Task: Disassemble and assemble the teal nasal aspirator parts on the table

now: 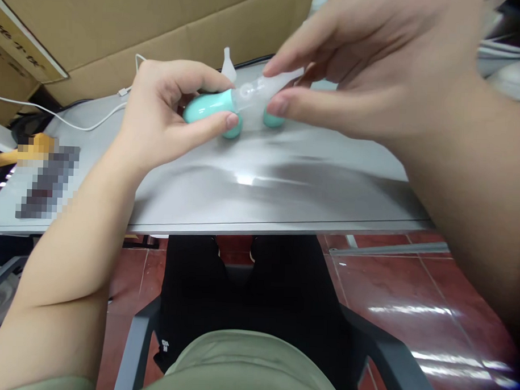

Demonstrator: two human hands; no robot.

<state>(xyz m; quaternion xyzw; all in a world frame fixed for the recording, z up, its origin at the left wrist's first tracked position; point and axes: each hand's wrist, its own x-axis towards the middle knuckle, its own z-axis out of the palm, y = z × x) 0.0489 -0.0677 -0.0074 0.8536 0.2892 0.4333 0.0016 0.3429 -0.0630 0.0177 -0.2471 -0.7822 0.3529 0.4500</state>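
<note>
My left hand (160, 115) grips a teal rubber bulb (205, 105) between thumb and fingers, just above the grey table (251, 189). A clear plastic nozzle (268, 86) sticks out of the bulb to the right, and my right hand (358, 67) pinches it between thumb and forefinger. Two more teal pieces lie on the table below: one (233, 128) under my left thumb and another (271, 120) under my right thumb. A loose clear tip (228, 66) stands behind the bulb.
A large cardboard box (121, 25) stands along the table's back edge. A white cable (75, 120) runs across the left side, near a blurred dark object (47, 182). Below the table are my legs, a chair's armrests (391, 359) and red floor tiles (410, 280).
</note>
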